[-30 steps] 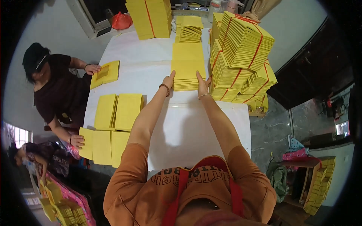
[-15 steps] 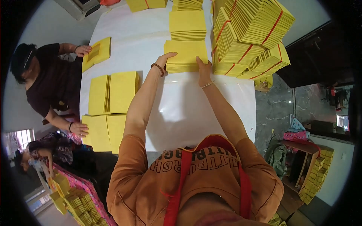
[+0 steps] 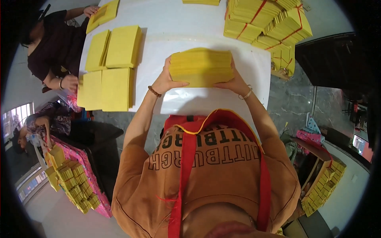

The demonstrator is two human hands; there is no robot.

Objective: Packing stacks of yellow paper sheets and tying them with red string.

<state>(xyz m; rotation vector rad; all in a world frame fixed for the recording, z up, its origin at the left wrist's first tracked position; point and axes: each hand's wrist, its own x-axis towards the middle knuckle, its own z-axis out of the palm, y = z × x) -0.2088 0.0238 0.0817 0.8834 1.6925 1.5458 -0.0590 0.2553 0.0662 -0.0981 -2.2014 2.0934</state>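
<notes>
A thick stack of yellow envelopes, or similar flat paper pieces, is gripped between my two hands over the near part of the white table. My left hand clasps its left end, thumb along the near lower edge. On the opposite end my right hand presses in the same way. The layered edges of the stack face up toward me. Whether it rests on the table or is lifted I cannot tell.
Flat yellow piles lie at the table's left, beside a co-worker's hand. Large bundles tied with red string stand at the far right. Another person works at lower left near more yellow bundles. The white table ends close to my body.
The stack has come from the far part of the table toward me, and its layered edges have turned up. Both hands now clasp its ends. The whole view has shifted nearer my body.
</notes>
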